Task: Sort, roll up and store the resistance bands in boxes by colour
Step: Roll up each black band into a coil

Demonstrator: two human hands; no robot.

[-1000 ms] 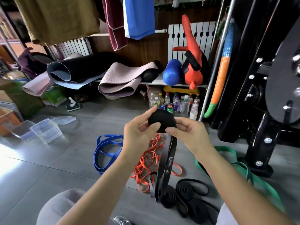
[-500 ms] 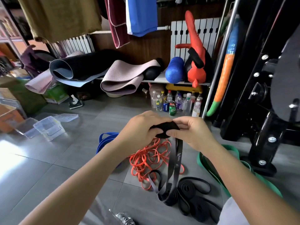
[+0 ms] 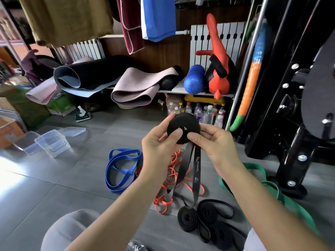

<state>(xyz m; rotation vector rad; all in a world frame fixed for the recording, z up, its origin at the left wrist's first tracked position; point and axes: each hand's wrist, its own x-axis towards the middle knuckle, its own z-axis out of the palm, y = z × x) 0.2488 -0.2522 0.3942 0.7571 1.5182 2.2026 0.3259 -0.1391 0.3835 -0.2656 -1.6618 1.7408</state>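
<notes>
Grey tiled floor (image 3: pixel 54 187) of a cluttered gym room. Above it, a half-rolled black resistance band (image 3: pixel 186 122) is pinched between the left hand (image 3: pixel 159 149) and right hand (image 3: pixel 215 142). Its hanging tail (image 3: pixel 196 171) bears white print too small to read. Orange bands (image 3: pixel 174 171), a blue band (image 3: pixel 119 169) and clear boxes (image 3: pixel 52 144) lie on the floor.
</notes>
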